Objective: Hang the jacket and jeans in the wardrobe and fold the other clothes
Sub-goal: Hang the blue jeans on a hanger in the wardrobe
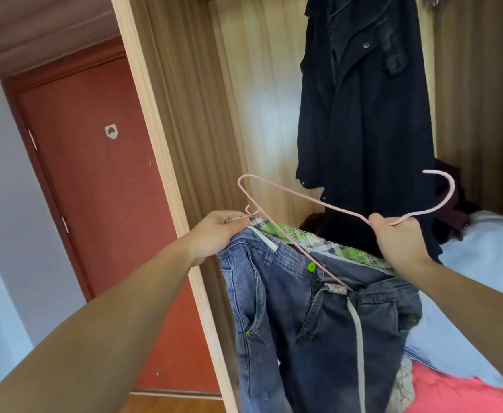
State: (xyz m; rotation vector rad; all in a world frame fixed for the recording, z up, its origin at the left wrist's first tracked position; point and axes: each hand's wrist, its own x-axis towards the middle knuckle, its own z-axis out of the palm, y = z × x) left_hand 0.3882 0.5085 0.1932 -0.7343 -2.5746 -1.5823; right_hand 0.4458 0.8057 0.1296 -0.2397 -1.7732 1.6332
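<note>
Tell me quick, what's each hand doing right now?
Left hand: closed, gripping the jeans at the waistband.
Right hand: closed, gripping the pink wire hanger at its neck.

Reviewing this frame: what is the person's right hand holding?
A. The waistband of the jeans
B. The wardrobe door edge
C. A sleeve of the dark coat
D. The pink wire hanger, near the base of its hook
D: the right hand has its grip curled round the pink wire hanger just below the hook, while the left hand holds the jeans at the waistband.
</note>
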